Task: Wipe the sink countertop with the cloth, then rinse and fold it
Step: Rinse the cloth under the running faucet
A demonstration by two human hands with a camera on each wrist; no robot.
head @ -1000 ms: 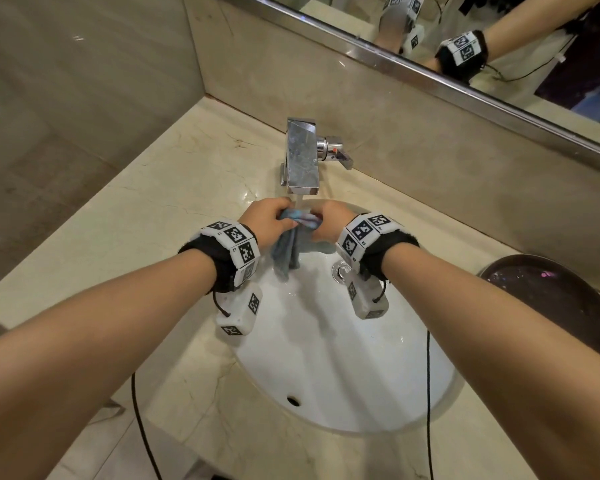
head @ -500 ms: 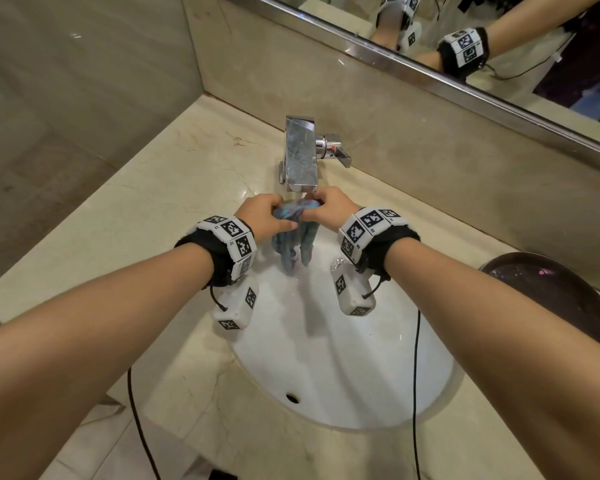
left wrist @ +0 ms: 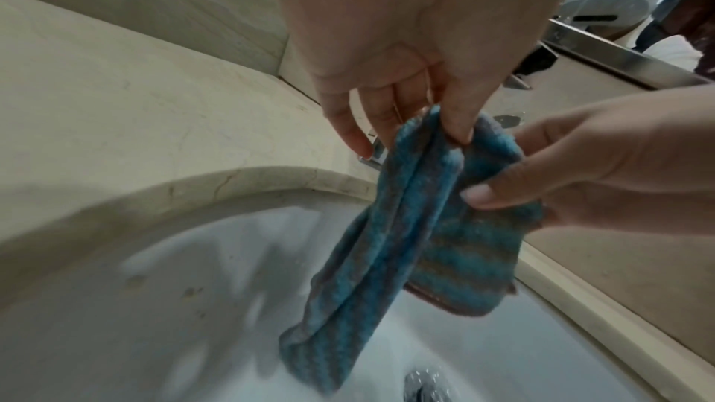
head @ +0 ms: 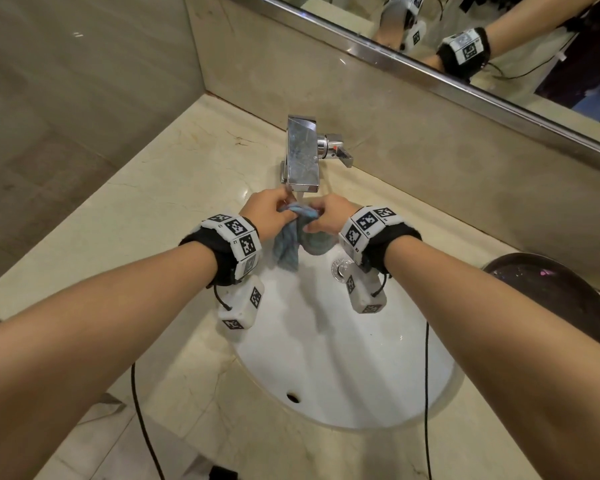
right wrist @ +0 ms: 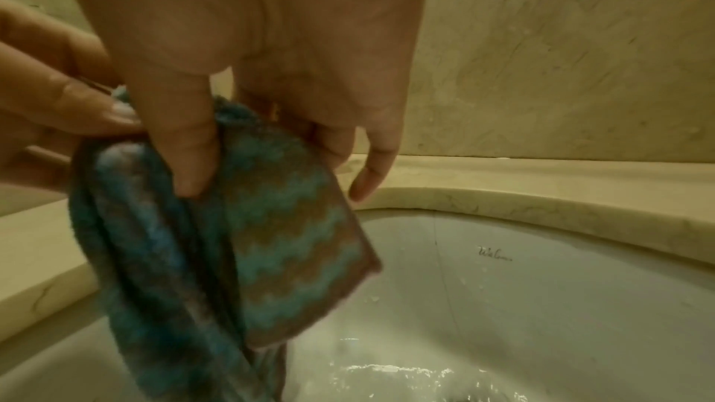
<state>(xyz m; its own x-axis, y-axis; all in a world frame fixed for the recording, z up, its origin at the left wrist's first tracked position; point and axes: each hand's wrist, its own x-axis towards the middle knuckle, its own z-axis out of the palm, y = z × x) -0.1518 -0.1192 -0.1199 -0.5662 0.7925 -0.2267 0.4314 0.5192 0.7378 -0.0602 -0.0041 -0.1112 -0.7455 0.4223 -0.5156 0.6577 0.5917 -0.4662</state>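
Under the faucet (head: 302, 157), over the basin (head: 343, 358) at the surface's back edge, the cloth (head: 288, 244) hangs limp; left hand (head: 265, 211) and right hand (head: 328, 216) both pinch its bunched top (soft, waterlogged, likely heavy and dripping). Grip near the top fold.

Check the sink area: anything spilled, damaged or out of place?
Nothing stands out. Both hands, left hand and right hand, hold the cloth under the faucet over the basin.
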